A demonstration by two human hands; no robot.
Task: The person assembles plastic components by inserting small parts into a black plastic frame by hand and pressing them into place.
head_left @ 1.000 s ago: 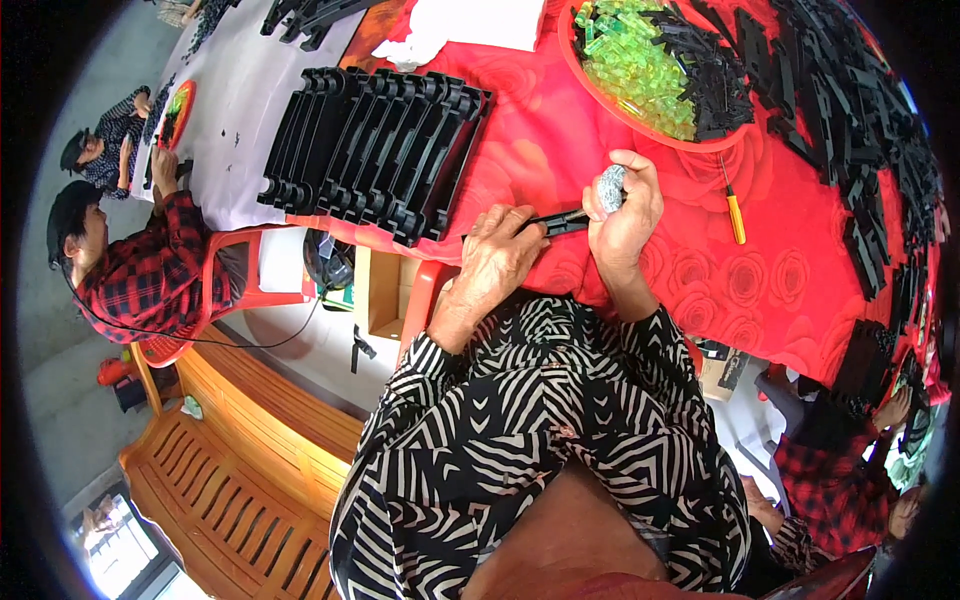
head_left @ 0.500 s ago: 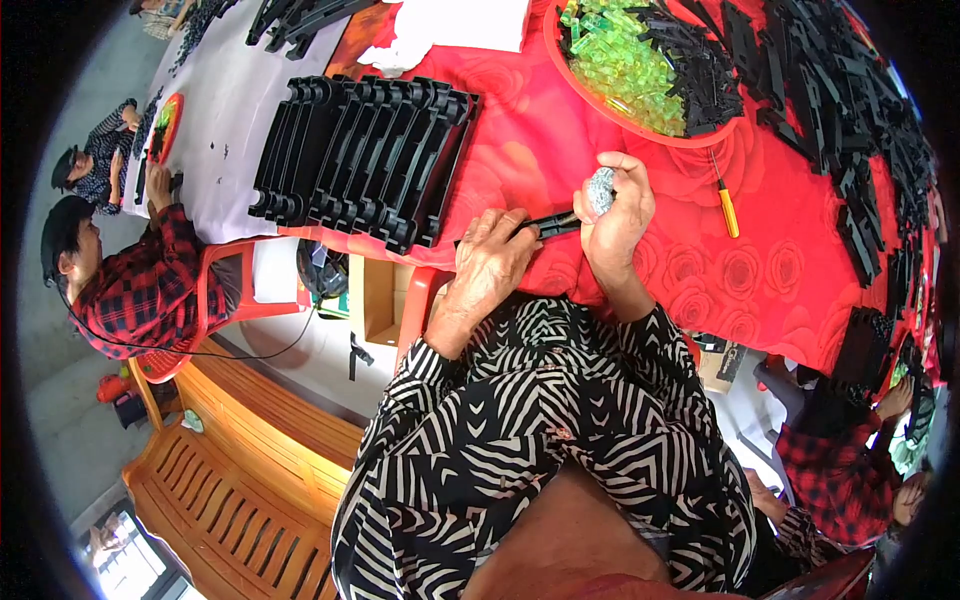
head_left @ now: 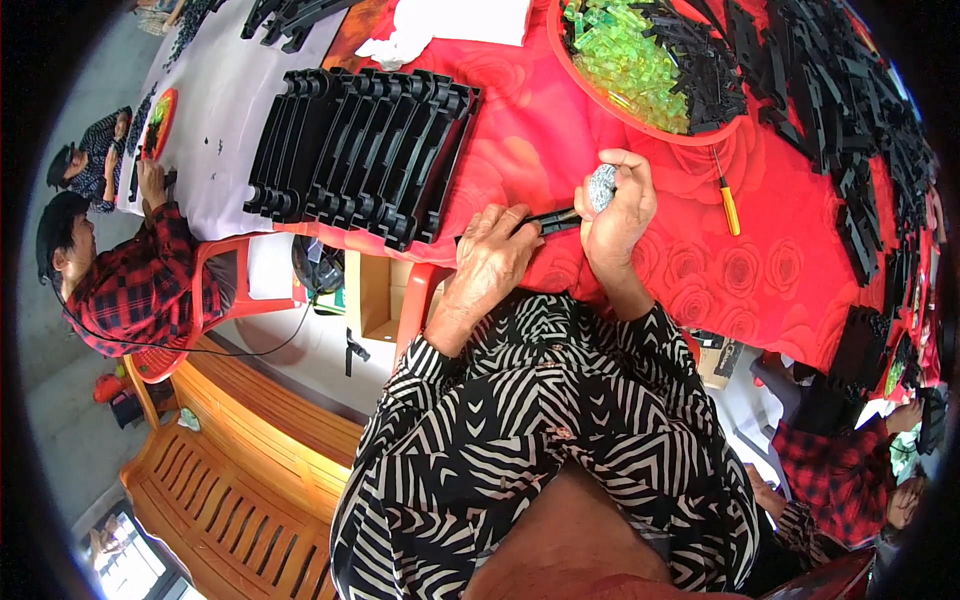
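At the near edge of the red cloth, my left hand (head_left: 490,252) is closed over a black plastic strip (head_left: 552,222), pressing it down. The far end of the strip sticks out toward my right hand (head_left: 620,225). That hand is wrapped in a fist around a tool with a rounded, silvery speckled handle (head_left: 602,187). Its narrow shaft points left at the strip; where the tip meets the part is too small to make out. Left of my hands, long black plastic parts (head_left: 365,150) lie side by side in a row.
A red basin (head_left: 640,128) holds green-yellow clear pieces (head_left: 625,65) and small black pieces. Beside it lies a yellow-handled screwdriver (head_left: 730,210). Black strips (head_left: 820,100) are heaped at right. A co-worker in a plaid shirt (head_left: 135,285) sits left; a wooden bench (head_left: 240,480) stands near left.
My hands keep nearly the same grip and place on the strip and tool. The view has shifted very slightly. At the lower right, a co-worker's arms have moved a little.
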